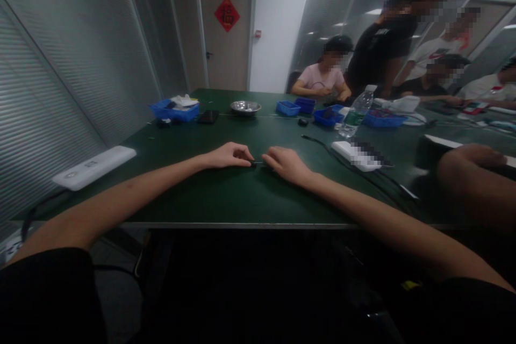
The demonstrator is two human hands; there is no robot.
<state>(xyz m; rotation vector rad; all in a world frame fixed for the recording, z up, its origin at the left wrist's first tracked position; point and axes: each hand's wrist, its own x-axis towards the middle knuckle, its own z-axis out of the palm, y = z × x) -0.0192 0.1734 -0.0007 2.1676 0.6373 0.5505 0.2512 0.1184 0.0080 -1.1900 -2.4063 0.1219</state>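
My left hand [230,156] rests low over the green table [193,193], thumb and fingertips pinched on a small black piece [253,164]. A thin, light-coloured shaft spans the short gap from that piece to my right hand [285,164]. The right fingers are curled closed at the shaft's other end, and whatever lies inside them is hidden. Both hands are close together near the middle of the table. Beyond them stands a round metal dish [245,108].
White power strips lie left [94,166] and right [357,156], with black cables. A blue tray [174,110], a dark phone [208,116], blue bins [288,108] and a water bottle [357,112] stand farther back. Another person's arm [471,177] reaches in at right; several people are behind.
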